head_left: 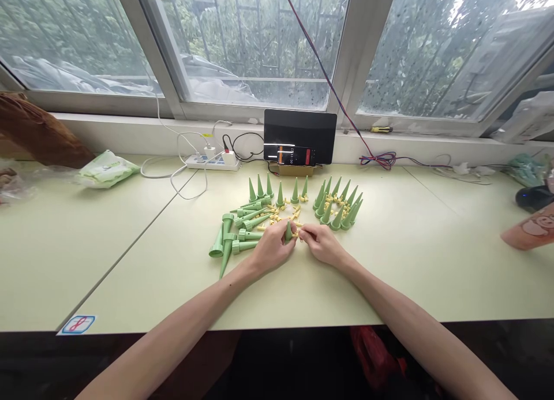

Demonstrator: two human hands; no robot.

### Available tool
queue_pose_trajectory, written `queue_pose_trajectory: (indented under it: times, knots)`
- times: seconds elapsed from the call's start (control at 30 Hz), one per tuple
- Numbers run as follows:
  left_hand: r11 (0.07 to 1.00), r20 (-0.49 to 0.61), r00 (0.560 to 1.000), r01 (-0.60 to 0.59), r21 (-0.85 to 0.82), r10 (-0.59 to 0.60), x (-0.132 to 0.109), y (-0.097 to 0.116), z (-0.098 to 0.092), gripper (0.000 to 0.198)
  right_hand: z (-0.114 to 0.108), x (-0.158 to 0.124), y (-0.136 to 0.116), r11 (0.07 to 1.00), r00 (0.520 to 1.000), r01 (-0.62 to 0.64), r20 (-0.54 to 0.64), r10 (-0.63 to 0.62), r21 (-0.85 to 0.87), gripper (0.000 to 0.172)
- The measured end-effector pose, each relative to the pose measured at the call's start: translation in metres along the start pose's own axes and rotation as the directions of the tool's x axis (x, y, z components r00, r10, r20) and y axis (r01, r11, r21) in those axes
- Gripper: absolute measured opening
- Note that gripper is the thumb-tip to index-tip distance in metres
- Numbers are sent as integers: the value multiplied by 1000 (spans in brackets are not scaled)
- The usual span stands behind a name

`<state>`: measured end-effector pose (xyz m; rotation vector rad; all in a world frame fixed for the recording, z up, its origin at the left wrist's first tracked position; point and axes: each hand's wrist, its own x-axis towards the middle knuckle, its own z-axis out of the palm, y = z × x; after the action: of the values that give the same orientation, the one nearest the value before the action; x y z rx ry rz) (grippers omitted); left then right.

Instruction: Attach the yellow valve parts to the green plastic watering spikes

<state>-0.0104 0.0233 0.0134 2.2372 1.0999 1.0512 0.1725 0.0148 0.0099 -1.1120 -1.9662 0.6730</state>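
My left hand (273,245) is closed round a green plastic plant watering spike (288,231), its tip pointing up. Close beside it, my right hand (322,244) pinches a small yellow plastic valve (296,234) against the spike's side. Whether the valve sits in the spike I cannot tell. Left of my hands lie several loose green spikes (228,241), some with ribbed caps. Loose yellow valves (283,214) are scattered just beyond my fingers. Several spikes stand upright behind them, and a cluster of upright spikes (335,218) with yellow pieces among them stands to the right.
A black tablet (300,135) leans at the back with a lit phone (296,156) before it. A power strip (213,162) with white cables lies left of it. A green-white packet (108,169) is far left; a pink cup (528,230) is at the right edge.
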Motion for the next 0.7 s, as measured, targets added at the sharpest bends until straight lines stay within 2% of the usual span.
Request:
queue_pose_trajectory:
  times: [0.7]
  knots:
    - [1000, 2, 1000, 13, -8, -13, -1, 4, 1, 9, 0, 0, -3, 999, 999, -37, 16, 37, -18, 37]
